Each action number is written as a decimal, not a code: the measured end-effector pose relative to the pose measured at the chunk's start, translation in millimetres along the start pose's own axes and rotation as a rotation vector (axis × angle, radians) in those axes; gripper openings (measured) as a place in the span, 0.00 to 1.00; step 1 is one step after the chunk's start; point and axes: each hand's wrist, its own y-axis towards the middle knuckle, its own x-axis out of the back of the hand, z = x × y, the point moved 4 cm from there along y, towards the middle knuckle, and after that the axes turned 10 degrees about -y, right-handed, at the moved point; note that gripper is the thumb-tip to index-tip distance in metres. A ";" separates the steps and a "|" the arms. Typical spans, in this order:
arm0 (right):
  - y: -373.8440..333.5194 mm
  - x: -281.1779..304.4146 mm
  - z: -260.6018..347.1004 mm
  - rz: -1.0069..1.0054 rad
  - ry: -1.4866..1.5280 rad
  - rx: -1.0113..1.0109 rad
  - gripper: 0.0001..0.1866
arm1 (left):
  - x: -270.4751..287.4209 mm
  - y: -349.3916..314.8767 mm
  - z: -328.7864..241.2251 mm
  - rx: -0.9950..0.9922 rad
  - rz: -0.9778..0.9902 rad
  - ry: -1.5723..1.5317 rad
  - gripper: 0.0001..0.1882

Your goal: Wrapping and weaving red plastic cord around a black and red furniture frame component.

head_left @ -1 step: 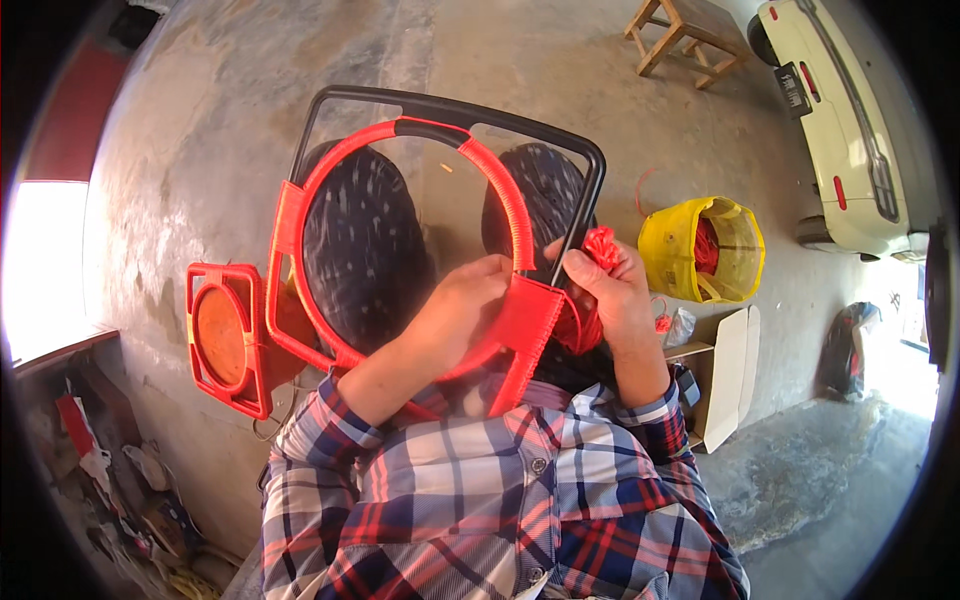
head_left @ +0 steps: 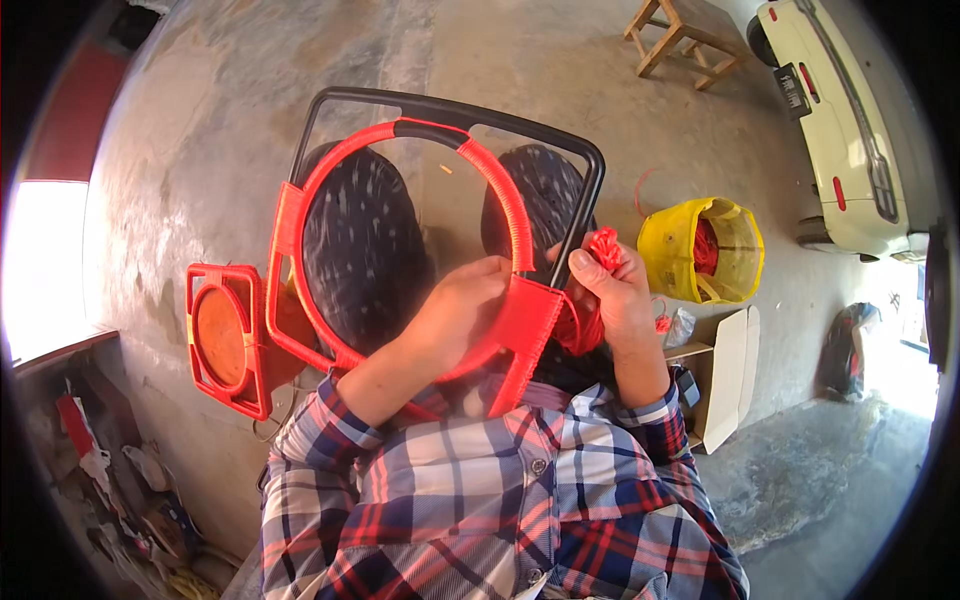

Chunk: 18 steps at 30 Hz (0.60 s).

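Observation:
On my lap lies a black rectangular frame (head_left: 452, 102) with a ring (head_left: 318, 205) inside it. Red strip is wound tightly over most of the ring and over parts of the frame; the far side and far right corner show black. My left hand (head_left: 462, 310) reaches through the ring, its fingers curled against the ring's right side, with the fingertips partly hidden. On the right side of the frame, my right hand (head_left: 622, 290) is closed on a crumpled bundle of red strip (head_left: 604, 248). More red strip (head_left: 578, 325) hangs below that hand.
A similar red-wrapped frame (head_left: 258, 385) leans on an orange object at the left. To the right lie a yellow bucket (head_left: 668, 255) on its side with red strip inside, and an open cardboard box (head_left: 728, 375). Farther off are a wooden stool (head_left: 690, 25) and a pale car (head_left: 835, 110).
My right hand and the red bundle have shifted very slightly to the right. My left hand and the frame look the same.

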 end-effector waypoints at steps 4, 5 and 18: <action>-12.9 8.8 -2.4 0.024 -0.003 0.039 0.11 | -9.1 -6.0 -4.5 0.038 0.032 -0.099 0.15; -17.9 6.5 4.3 0.065 -0.063 0.061 0.10 | -9.3 -7.3 -4.6 0.040 0.026 -0.123 0.14; -24.1 11.4 -16.0 0.143 -0.012 0.007 0.07 | -12.7 -6.6 -4.4 -0.035 0.013 0.108 0.11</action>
